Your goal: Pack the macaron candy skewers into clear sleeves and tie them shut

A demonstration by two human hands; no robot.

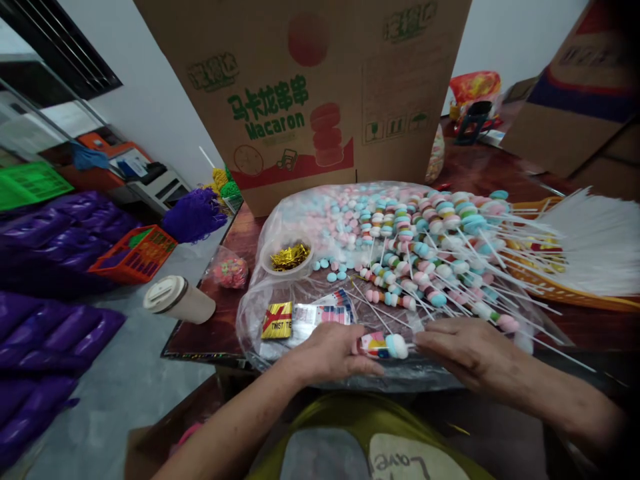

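- Far left, the lidded paper cup [181, 301] leans in view by the table's [220, 337] left edge, with a small bag of candy [230, 272] to its right.
- Next, your gold TWIST TIE packet [277, 320] lies on the clear plastic, just in front of the bowl [265, 261] of loose gold ties [291, 256].
- Your left hand [336, 351] reaches in from the lower left, forearm slanting up, thumb on the near side and fingers on the far side, closed around the candy skewer [396, 346].
- That skewer's lying sideways between your hands at the front edge, printed wrapper at the left, pale blue and white candy sticking out at the right.
- Behind it you've got a heap of candy skewers [403, 227].
- Your right hand [463, 343] comes in from the right, back up, fingers extended leftward at the stick end; can't tell if it's pinching, thumb's hidden.
- Far right: white sticks [595, 243] in an orange basket [575, 295].
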